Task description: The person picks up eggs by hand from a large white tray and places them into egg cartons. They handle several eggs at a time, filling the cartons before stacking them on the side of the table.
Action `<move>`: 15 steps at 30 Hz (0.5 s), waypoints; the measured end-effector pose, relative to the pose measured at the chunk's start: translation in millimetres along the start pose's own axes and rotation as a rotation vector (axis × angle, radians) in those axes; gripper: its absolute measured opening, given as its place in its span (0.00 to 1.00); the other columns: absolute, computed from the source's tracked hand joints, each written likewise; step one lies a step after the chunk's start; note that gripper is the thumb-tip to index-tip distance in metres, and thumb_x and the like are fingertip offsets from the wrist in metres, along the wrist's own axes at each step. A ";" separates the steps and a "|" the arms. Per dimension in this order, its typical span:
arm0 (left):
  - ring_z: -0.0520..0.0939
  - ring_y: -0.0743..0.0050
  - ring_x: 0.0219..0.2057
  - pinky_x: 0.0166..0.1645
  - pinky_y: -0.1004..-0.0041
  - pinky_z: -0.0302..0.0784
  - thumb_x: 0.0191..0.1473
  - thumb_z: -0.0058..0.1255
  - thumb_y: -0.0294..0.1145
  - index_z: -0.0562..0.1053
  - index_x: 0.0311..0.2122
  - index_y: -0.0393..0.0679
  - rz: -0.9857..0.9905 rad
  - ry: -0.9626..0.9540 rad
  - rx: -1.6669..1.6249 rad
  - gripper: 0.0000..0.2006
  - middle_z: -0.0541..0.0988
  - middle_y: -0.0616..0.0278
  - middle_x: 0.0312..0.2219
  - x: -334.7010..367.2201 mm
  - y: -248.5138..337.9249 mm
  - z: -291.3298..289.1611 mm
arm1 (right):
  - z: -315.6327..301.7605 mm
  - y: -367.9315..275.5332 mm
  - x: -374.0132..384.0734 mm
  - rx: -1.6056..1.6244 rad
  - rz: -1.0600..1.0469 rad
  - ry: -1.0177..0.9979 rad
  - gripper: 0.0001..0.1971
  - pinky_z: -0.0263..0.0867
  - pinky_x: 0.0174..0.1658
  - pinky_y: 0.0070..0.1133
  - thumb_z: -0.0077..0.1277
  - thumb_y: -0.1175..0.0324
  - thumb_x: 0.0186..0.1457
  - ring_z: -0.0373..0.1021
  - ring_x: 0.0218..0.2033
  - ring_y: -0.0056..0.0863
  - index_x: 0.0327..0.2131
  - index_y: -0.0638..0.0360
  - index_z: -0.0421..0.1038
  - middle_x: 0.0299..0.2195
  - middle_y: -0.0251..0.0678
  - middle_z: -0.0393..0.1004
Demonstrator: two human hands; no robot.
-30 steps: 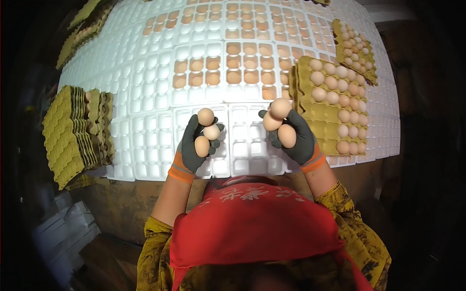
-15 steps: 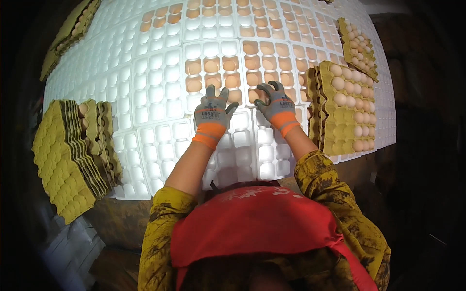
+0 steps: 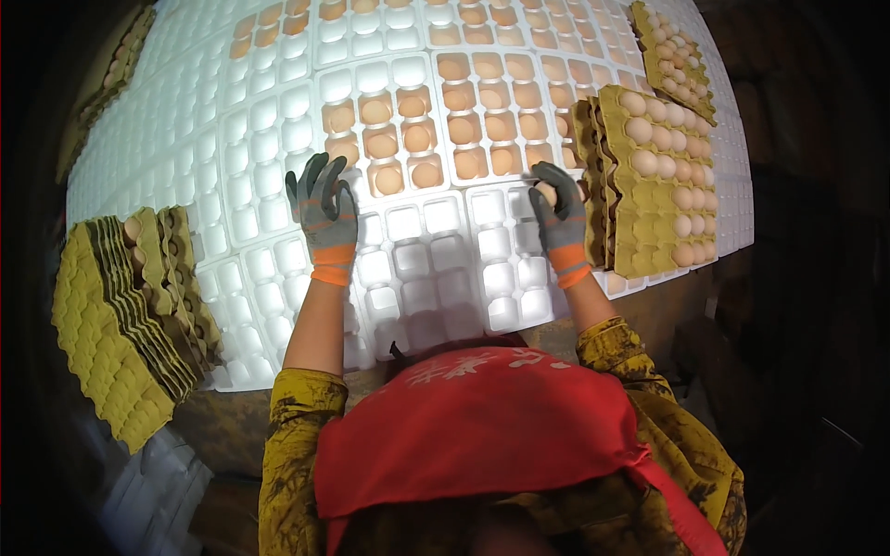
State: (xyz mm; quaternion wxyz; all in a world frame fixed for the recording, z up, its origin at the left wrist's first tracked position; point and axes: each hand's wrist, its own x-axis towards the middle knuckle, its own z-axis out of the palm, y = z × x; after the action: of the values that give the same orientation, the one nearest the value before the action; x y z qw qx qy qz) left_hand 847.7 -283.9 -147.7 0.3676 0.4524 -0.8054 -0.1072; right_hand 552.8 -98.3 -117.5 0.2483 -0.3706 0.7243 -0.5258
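My left hand (image 3: 324, 199), in a grey glove with an orange cuff, is over the white foam trays with its fingers curved and apart; I see nothing in it. Just beyond it, brown eggs (image 3: 380, 143) fill several cells of one foam tray (image 3: 372, 81). On the right, my similarly gloved right hand (image 3: 562, 215) has its fingers closed round a pale egg (image 3: 547, 193), partly hidden by them. That hand is beside the yellow pulp egg cartons (image 3: 640, 231), whose top one carries pale eggs (image 3: 666, 167). Between my hands lies another tray of brown eggs (image 3: 495, 125).
A leaning stack of yellow egg cartons (image 3: 107, 320) stands at the left front edge. More egg-filled cartons sit at far right (image 3: 681, 79) and far left (image 3: 118, 69). White foam trays with bare cells (image 3: 413, 269) spread across the table up to its front edge.
My hands have moved apart, the left one leftward and the right one toward the right-hand cartons. An egg now shows in my right hand. The view has shifted slightly.
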 end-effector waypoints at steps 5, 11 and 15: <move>0.76 0.51 0.54 0.66 0.60 0.64 0.52 0.60 0.21 0.77 0.49 0.46 0.045 0.060 -0.169 0.18 0.79 0.55 0.50 -6.0 6.7 20.0 | -3.8 19.6 -15.7 -0.691 -0.440 -0.163 0.19 0.58 0.65 0.40 0.53 0.69 0.58 0.60 0.62 0.50 0.54 0.53 0.73 0.57 0.45 0.70; 0.74 0.53 0.58 0.71 0.55 0.51 0.57 0.55 0.34 0.77 0.50 0.48 0.083 -0.152 0.277 0.16 0.76 0.57 0.55 -5.1 -2.8 16.6 | -67.8 -79.2 -50.3 -0.382 -0.539 -0.218 0.18 0.67 0.56 0.36 0.56 0.68 0.58 0.70 0.53 0.45 0.52 0.53 0.74 0.53 0.44 0.74; 0.78 0.66 0.55 0.57 0.68 0.76 0.61 0.52 0.23 0.74 0.56 0.40 -0.291 -0.111 -0.211 0.18 0.76 0.56 0.55 8.2 70.6 16.3 | -208.6 -90.3 -45.4 -0.535 -0.421 -0.023 0.18 0.71 0.50 0.33 0.56 0.74 0.54 0.73 0.47 0.43 0.50 0.56 0.76 0.45 0.43 0.77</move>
State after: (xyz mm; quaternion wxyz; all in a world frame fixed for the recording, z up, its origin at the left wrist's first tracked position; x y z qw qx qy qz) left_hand 788.0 -253.0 -119.5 0.3484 0.5165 -0.7349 -0.2679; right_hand 448.8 42.8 34.1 0.0363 -0.5697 0.7415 -0.3525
